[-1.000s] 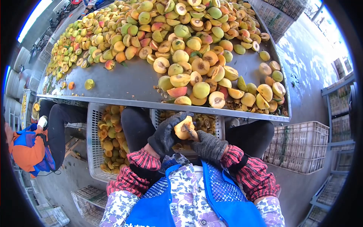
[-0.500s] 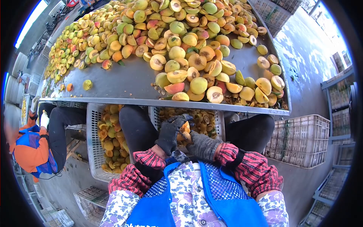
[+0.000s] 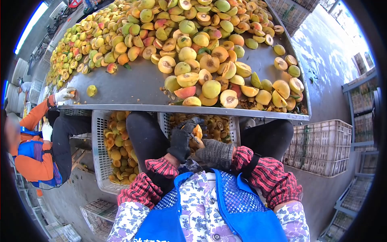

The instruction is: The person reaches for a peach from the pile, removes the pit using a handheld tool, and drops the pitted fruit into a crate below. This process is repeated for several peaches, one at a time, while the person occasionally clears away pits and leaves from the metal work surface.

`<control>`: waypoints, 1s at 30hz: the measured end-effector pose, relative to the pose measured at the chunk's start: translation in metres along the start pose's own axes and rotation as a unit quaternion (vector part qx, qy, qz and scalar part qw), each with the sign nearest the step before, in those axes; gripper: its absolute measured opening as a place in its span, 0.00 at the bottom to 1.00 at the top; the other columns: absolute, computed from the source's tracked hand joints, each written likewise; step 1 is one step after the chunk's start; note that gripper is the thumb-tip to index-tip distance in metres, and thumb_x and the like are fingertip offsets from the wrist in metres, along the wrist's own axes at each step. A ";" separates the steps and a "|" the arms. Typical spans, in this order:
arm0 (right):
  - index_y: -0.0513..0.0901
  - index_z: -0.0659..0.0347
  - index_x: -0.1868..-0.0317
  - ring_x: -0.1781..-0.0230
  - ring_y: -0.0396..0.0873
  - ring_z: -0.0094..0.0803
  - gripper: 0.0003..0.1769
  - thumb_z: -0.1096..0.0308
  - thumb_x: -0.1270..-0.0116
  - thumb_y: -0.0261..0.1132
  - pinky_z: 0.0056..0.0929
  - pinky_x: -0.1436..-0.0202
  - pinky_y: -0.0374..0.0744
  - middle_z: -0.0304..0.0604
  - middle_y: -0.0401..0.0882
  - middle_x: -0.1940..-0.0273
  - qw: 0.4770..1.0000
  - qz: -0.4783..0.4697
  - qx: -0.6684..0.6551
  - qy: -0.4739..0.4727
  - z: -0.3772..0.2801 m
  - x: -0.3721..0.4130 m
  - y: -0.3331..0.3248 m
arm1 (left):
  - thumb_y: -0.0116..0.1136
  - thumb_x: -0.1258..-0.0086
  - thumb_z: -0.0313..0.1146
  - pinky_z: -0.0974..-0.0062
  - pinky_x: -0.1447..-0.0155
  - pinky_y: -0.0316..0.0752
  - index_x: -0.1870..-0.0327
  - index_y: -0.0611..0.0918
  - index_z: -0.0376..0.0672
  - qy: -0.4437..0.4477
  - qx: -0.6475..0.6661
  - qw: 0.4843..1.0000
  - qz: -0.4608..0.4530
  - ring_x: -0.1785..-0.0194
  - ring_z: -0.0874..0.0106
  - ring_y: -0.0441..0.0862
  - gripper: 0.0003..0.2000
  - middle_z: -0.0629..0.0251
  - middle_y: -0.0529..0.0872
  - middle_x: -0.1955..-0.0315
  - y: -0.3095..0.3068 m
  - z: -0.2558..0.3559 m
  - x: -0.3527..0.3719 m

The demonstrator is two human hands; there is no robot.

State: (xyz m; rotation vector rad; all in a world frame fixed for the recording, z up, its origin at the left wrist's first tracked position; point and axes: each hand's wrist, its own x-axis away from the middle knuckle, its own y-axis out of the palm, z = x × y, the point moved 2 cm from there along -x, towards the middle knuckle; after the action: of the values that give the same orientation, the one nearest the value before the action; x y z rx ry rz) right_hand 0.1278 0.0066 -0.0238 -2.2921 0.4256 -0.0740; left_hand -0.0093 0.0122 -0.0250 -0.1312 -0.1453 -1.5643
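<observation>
My left hand (image 3: 183, 139), in a dark grey glove, is closed around an orange-yellow peach piece (image 3: 197, 132) above a white crate (image 3: 164, 117) of cut peaches. My right hand (image 3: 214, 153), in a grey knitted glove, is closed close against the same piece. A small tan item (image 3: 199, 143) shows at its fingertips, too small to name. Ahead of both hands stands a metal table (image 3: 137, 90) heaped with whole and halved peaches (image 3: 209, 63), several with stones showing.
Left of my knee stands another white crate (image 3: 98, 151) of peach pieces. A co-worker in an orange sleeve (image 3: 34, 115) sits at far left, a white-gloved hand (image 3: 64, 94) on the table. Stacked crates (image 3: 318, 149) stand at right. The table's metal edge (image 3: 181, 109) runs above my knees.
The co-worker's gloved hand has reached up onto the table at left, where an orange piece lay. My hands stay together around the peach piece, with only a slight shift.
</observation>
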 end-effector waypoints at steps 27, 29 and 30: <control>0.75 0.65 0.69 0.89 0.64 0.20 0.11 0.66 0.47 0.63 0.17 0.85 0.65 0.36 0.70 0.82 0.606 0.167 -0.731 0.265 -0.017 0.038 -0.035 | 0.50 0.32 0.38 0.67 0.49 0.76 0.48 0.72 0.44 -0.137 0.458 0.878 0.022 0.51 0.68 0.77 0.14 0.63 0.79 0.56 -0.008 0.030 0.000; 0.77 0.65 0.68 0.86 0.70 0.30 0.13 0.62 0.47 0.62 0.27 0.83 0.68 0.43 0.72 0.82 0.721 0.120 -0.599 0.328 -0.005 0.040 -0.030 | 0.53 0.34 0.34 0.66 0.46 0.75 0.45 0.70 0.41 -0.183 0.514 0.838 0.013 0.50 0.67 0.76 0.17 0.61 0.77 0.53 -0.019 0.033 0.003; 0.77 0.66 0.67 0.83 0.73 0.36 0.14 0.62 0.48 0.62 0.32 0.80 0.71 0.47 0.73 0.82 0.819 0.094 -0.438 0.358 0.006 0.037 -0.022 | 0.46 0.29 0.39 0.63 0.50 0.77 0.50 0.74 0.43 -0.189 0.492 0.848 0.053 0.55 0.66 0.79 0.13 0.60 0.80 0.60 -0.031 0.028 0.000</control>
State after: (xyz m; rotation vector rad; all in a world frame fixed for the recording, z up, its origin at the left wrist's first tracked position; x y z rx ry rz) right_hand 0.1698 0.0128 -0.0149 -3.0430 1.2914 -0.8142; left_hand -0.0404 0.0171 0.0025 0.3643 -1.2064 -1.1727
